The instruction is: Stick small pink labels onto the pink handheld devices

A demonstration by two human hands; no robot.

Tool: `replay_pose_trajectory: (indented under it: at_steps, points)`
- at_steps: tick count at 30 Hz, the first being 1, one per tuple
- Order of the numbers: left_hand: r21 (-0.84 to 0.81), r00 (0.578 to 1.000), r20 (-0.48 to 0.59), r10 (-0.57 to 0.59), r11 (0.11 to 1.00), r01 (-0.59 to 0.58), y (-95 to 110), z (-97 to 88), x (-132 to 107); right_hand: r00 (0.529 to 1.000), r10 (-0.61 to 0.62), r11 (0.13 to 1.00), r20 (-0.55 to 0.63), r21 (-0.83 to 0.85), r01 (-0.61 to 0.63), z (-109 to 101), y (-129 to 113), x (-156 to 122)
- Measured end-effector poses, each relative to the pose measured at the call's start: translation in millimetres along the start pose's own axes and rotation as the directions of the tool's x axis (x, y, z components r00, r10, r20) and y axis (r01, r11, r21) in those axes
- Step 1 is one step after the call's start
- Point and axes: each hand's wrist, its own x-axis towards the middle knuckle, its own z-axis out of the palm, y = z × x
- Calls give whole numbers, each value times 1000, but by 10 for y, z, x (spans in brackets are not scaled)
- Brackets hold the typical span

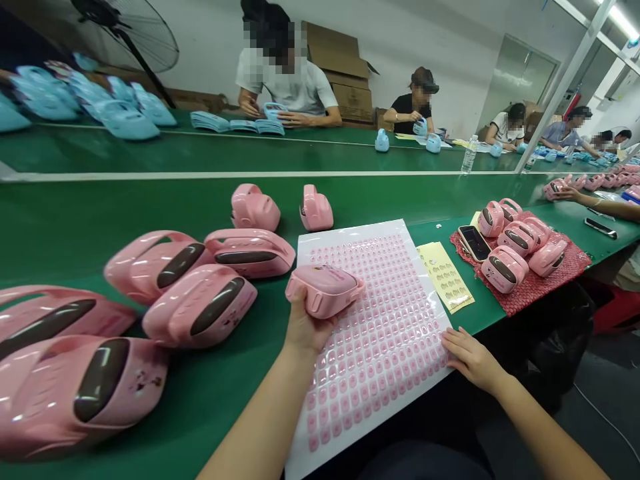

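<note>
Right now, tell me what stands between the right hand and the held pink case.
Nothing visible: only the flat sticker sheet lies between the right hand and the pink case in the grip of the left hand.

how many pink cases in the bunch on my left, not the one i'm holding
5 pink cases: two at the left edge, two mid-bunch, one by the sticker sheet. Two more stand apart farther back; others possibly off-frame.
</note>
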Motion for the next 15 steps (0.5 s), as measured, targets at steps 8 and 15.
replay_pose_trajectory:
  at_steps: [8, 15]
  points:
    - [36, 996, 63, 58, 998, -60, -16, -25, 3, 967, -85, 994, -242, -92, 65, 177, -15, -84]
    - [21, 994, 77, 73, 997, -75, -33, -46, 40, 983, -48, 997, -179, -68, 36, 135, -24, -62]
